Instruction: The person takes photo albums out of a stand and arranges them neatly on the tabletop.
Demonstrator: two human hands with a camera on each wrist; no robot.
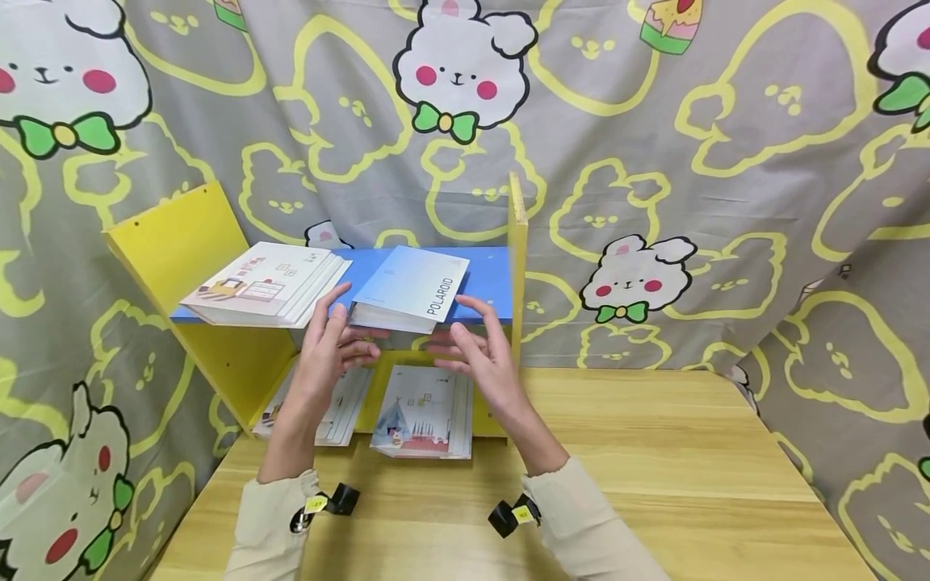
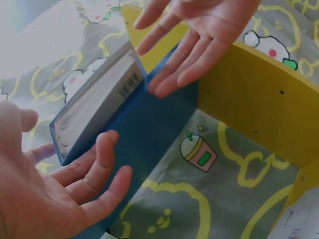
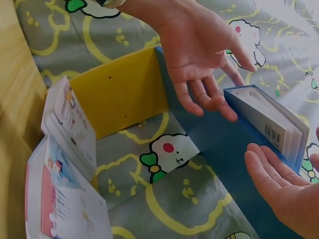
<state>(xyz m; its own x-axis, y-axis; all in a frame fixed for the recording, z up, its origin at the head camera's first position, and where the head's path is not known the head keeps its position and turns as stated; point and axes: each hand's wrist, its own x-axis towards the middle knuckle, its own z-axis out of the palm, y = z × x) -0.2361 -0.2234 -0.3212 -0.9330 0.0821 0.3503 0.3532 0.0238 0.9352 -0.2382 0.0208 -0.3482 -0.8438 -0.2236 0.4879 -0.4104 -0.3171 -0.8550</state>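
Note:
A light-blue photo album marked POLAROID lies flat on the blue shelf, its front edge jutting slightly past the shelf. At its left side is my left hand, fingers apart and loosely bent. My right hand is at the right side in a similar pose. Neither hand grips the album; whether a fingertip touches it, I cannot tell. The wrist views show the album's white pages and a barcode on it. Left of it, a stack of white illustrated albums rests on the same shelf.
Yellow side panels bound the small shelf unit. Below the blue board, one white album stands on the right and others on the left, partly behind my left arm. The wooden table extends right; a patterned curtain hangs behind.

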